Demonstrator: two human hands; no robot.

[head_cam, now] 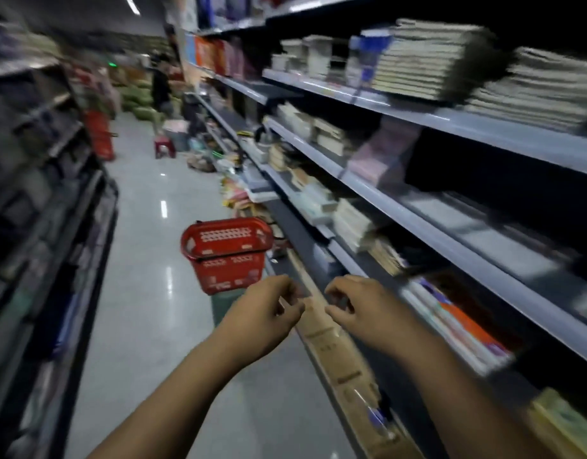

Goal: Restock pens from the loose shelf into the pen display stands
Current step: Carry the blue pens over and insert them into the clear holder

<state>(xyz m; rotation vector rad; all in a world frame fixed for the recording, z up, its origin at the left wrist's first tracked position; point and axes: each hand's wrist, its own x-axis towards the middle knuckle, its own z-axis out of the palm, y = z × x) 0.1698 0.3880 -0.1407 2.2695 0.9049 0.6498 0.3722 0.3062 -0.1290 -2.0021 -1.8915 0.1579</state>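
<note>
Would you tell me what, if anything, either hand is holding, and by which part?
Nothing, as far as the blur shows: the left hand and right hand are loosely curled, empty.

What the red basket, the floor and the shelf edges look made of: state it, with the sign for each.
Red basket: moulded plastic, by its perforated walls and even colour. Floor: hard, polished tile or similar, by the sharp light reflections. Shelf edges: probably painted sheet metal, smooth pale grey with thin straight lips.

Head-worn view looks down an aisle along shelving [418, 207], close above hands.
</note>
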